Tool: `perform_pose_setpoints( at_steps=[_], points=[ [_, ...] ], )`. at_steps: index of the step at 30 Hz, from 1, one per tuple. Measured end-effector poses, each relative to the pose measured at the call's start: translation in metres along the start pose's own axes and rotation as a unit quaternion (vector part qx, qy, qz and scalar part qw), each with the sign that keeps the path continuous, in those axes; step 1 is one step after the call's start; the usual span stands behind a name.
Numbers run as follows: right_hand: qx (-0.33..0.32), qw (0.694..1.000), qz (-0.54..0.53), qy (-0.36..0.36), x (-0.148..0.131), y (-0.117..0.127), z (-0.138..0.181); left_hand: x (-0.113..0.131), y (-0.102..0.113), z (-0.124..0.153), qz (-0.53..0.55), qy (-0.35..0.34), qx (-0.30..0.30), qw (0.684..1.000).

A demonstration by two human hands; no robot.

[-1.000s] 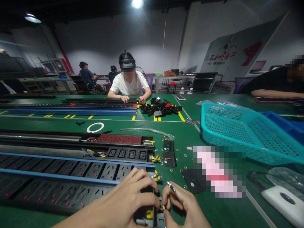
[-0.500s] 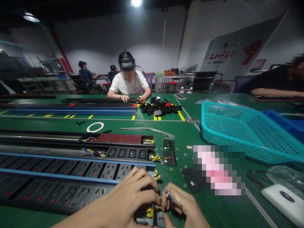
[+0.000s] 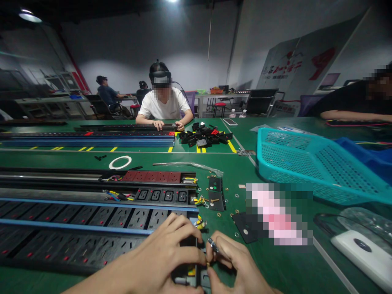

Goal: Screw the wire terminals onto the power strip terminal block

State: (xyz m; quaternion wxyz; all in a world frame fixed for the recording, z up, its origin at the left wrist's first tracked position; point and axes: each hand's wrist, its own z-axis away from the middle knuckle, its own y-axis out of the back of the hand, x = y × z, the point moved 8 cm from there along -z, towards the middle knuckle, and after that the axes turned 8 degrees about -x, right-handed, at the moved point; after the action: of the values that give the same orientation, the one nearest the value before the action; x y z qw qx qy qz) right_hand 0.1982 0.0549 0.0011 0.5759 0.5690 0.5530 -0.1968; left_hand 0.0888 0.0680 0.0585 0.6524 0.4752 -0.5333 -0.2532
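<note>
So, left hand (image 3: 165, 257) curled closely over near end of black power strip (image 3: 101, 245), lying along left side of green table (image 3: 269, 265). Right hand (image 3: 232, 261) in narrow pinch, holding small silver piece (image 3: 212, 245), its lower end hidden by fingers. Tiny brass screw (image 3: 208, 264) between both hands, mostly cut off from view. Strip end largely hidden under 2 hands; yellow part (image 3: 191, 271) there hard to make out. Brass washers (image 3: 237, 195) scattered right of strip. Pixelated pink object (image 3: 275, 212) unreadable.
</note>
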Motion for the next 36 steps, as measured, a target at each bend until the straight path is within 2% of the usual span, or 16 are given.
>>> perform_pose_setpoints(
  at_steps=[8,13,20,25,30,36],
  points=[
    [0.001,0.999,-0.03,-0.027,0.004,-0.002,0.001,0.002,0.003,0.0,-0.004,-0.003,0.013,1.0],
    [0.014,0.999,-0.006,-0.039,0.01,-0.001,0.002,0.002,0.003,0.0,-0.01,-0.004,0.014,1.0],
    [-0.019,0.998,-0.004,-0.054,0.011,-0.006,-0.002,0.001,0.001,0.001,-0.016,-0.01,0.016,1.0],
    [-0.01,0.997,-0.006,-0.074,0.011,-0.002,-0.004,0.0,-0.002,0.001,-0.015,-0.008,0.007,1.0],
    [-0.008,0.998,0.016,-0.064,0.013,0.0,-0.002,-0.001,-0.001,0.001,-0.015,-0.007,0.006,1.0],
    [-0.015,1.0,0.0,-0.013,0.008,-0.004,0.001,-0.002,0.0,0.001,-0.01,-0.008,0.004,1.0]
  ],
)
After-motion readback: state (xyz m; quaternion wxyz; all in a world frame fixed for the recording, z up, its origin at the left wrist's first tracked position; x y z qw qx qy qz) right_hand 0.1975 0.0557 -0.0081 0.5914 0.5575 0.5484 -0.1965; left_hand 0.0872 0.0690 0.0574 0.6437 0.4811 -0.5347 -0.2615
